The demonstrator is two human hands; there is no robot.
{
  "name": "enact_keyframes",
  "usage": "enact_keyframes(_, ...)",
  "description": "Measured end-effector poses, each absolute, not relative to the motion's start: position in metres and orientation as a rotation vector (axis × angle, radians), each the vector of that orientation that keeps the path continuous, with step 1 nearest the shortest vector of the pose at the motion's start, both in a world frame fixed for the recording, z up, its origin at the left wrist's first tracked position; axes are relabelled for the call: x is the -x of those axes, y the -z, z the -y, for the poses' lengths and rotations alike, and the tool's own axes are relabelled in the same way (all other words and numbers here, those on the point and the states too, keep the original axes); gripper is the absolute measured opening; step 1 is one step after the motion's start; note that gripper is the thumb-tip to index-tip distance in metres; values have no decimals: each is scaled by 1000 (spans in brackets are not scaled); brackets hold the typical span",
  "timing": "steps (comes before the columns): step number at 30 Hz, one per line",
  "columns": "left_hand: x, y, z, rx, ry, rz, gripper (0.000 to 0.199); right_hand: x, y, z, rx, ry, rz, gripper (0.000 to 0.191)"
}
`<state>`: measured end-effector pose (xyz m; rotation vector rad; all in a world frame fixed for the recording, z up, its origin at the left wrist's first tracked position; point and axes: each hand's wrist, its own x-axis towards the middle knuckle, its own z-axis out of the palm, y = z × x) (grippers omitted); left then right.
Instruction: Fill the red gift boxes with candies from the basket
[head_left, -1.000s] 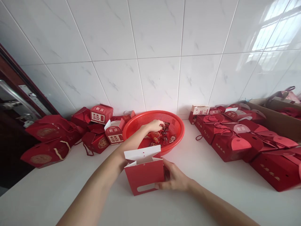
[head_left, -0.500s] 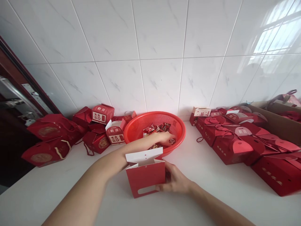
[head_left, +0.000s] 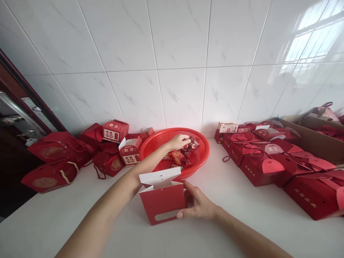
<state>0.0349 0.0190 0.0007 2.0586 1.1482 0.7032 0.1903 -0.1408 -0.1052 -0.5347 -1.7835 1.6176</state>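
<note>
My left hand (head_left: 179, 142) reaches into a red plastic basket (head_left: 204, 157) that holds wrapped candies (head_left: 177, 156). Its fingers are pinched at a dark red wrapped candy (head_left: 194, 144) near the basket's far right side. In front of the basket an open-topped red paper gift box (head_left: 162, 202) stands upright on the white table, with its white inner flap raised and a slot low on the near face. My right hand (head_left: 197, 204) grips this box by its right side, thumb on the near face; its other fingers are partly hidden.
Several red gift boxes (head_left: 53, 175) stand at the left, one with an open top (head_left: 130, 150). More red boxes (head_left: 258, 170) crowd the right side, beside a cardboard carton (head_left: 309, 139). A tiled wall (head_left: 182, 96) rises behind the table, and a door handle (head_left: 12, 107) shows at far left.
My left hand has moved up and to the left within the basket, out of the candies, and a dark red candy shows at its fingers. My right hand stays on the gift box.
</note>
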Motion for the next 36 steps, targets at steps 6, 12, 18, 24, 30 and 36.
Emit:
enact_keyframes(6, -12, -8, -1, -1934, -796, -1118, 35, -194, 95, 142, 602, -1419, 1655, 50)
enact_keyframes(12, -2, -8, 21, -1843, -875, -1125, 42, -205, 79, 137, 721, -1055, 1530, 45)
enact_keyframes(18, 0, -9, 40, -1776, -839, -1077, 46, -213, 41, 123, 941, -664, 1412, 34)
enact_keyframes(24, -3, -20, 51, -1833, -786, -890, 39, -193, -5, 85, 961, -1038, 1402, 41)
enact_keyframes(30, 6, -11, 48, -1730, -983, -963, 41, -167, 3, 58, 880, -1369, 1298, 36)
enact_keyframes(36, 6, -5, 40, -1666, -1083, -1062, 52, -161, 8, 51, 884, -1444, 1196, 34)
